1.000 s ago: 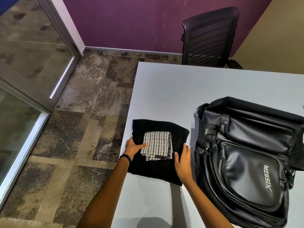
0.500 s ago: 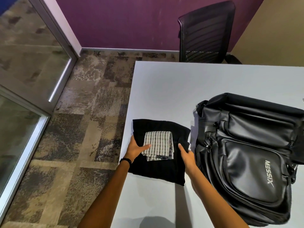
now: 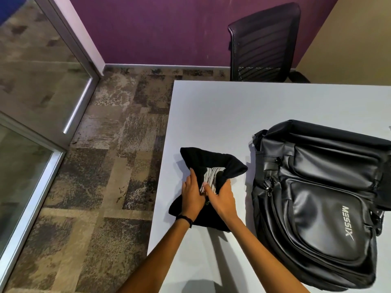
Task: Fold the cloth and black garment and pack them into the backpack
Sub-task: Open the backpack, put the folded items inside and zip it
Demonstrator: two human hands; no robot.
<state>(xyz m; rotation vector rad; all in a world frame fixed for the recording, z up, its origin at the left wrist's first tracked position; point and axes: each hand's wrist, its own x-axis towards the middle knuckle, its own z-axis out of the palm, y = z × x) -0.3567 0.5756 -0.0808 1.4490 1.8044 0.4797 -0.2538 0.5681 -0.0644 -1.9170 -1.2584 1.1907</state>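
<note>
The folded black garment [image 3: 203,159] lies near the left edge of the white table [image 3: 232,115], its two sides drawn up and bunched toward the middle. The white checked cloth [image 3: 211,176] is squeezed inside it, only a strip showing. My left hand [image 3: 192,193] grips the garment's left side and my right hand [image 3: 222,197] grips its right side; the two hands nearly touch over the bundle. The black leather backpack [image 3: 317,208] lies flat on the table to the right, a short gap from the bundle; I see no open compartment.
A black mesh office chair [image 3: 264,39] stands at the table's far edge against the purple wall. Patterned carpet [image 3: 105,166] and a glass partition with a metal frame [image 3: 42,182] lie to the left. The table's left edge runs right beside the bundle.
My hands have closed in from the garment's outer edges, folding both sides up over the checked cloth, which lay flat and fully visible on top before.
</note>
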